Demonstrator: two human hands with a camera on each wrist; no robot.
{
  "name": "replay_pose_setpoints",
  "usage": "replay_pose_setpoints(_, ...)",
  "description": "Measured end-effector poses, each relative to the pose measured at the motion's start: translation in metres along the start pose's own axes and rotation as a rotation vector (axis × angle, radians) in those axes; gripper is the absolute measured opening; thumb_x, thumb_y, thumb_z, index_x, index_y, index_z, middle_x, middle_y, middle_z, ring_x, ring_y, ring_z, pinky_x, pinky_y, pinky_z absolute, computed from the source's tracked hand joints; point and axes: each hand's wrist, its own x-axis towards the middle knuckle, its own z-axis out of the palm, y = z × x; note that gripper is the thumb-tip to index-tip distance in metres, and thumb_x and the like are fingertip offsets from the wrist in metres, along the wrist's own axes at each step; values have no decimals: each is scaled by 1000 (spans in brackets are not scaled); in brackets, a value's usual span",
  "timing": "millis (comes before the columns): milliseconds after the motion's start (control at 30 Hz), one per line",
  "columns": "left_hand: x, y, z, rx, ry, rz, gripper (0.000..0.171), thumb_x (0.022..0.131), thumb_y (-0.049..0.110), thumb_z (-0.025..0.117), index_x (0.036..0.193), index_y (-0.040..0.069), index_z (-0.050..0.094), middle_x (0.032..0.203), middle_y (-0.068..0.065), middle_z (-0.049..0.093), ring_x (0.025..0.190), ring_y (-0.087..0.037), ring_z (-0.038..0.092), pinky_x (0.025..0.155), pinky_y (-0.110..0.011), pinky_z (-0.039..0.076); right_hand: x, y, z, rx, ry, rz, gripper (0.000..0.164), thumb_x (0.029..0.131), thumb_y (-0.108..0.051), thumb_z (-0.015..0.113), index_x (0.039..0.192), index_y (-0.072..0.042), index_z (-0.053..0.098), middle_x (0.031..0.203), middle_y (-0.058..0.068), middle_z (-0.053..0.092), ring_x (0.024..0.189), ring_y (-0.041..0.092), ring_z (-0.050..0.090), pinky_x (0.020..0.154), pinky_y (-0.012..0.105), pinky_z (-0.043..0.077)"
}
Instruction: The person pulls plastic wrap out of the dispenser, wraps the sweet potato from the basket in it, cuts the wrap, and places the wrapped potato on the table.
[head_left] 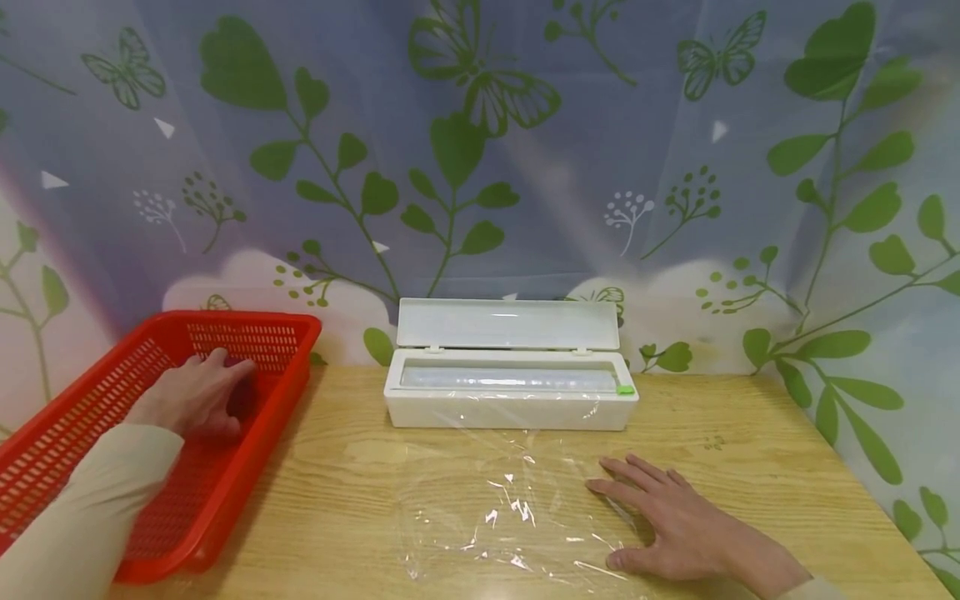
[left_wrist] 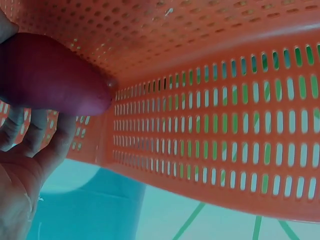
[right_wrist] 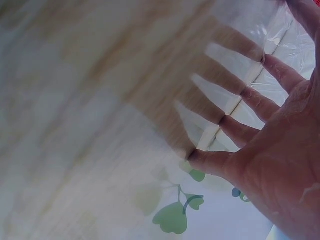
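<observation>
Inside the red basket [head_left: 300,367], my left hand [head_left: 191,396] grips an oblong purple-red vegetable [left_wrist: 55,75] with a smooth skin and a tapered end. The left wrist view shows the thumb on one side of it and the fingers on the other. My right hand [head_left: 678,521] rests on the table with its fingers spread, fingertips at the right edge of a sheet of clear cling film [head_left: 487,508]. That sheet lies wrinkled on the wood and runs from a white cling film dispenser [head_left: 510,412], whose lid [head_left: 510,323] stands raised over a roll [head_left: 510,379].
A small green tab [head_left: 625,390] sits at the dispenser's right front corner. Behind the wooden table [head_left: 337,475] hangs a curtain [head_left: 570,217] printed with leaves and butterflies. The basket's high slotted walls surround my left hand.
</observation>
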Motion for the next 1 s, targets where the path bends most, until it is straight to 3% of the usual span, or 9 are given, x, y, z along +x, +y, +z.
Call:
replay_pose_setpoints(233,-5,-8,-22,56,83,-3,78,68,27,89,135,6,56,117,-31,53,94,-50,57,59,-62,55,0,-1,1,3,11,-13,76,87,-71,64,151,-33,48,160,9,43,144,50,40,93,86,34)
replay_pose_setpoints(467,-8,-10,-52,106,232,18,69,69,28,85,128,10,53,116,-28,50,90,-48,55,54,-63,52,0,-1,1,-6,15,-13,77,86,-72,64,151,-34,48,160,8,43,144,50,40,93,86,34)
replay_pose_setpoints(600,-9,-6,-65,110,261,26,72,70,31,85,131,10,53,115,-27,50,88,-45,54,55,-63,52,0,0,1,-18,25,-17,77,86,-72,64,151,-33,48,159,8,44,144,49,40,93,85,35)
replay_pose_setpoints(733,-11,0,-72,101,348,45,72,66,29,89,127,12,55,112,-24,53,88,-44,55,55,-62,51,-1,0,1,-19,32,-28,76,87,-71,64,151,-33,49,159,9,45,143,50,41,92,85,36)
replay_pose_setpoints(1000,-13,22,-82,109,460,154,65,67,29,91,122,15,58,115,-18,58,100,-42,55,59,-61,52,-1,0,0,-2,23,-24,76,86,-71,65,150,-32,49,158,10,45,143,50,41,92,86,35)
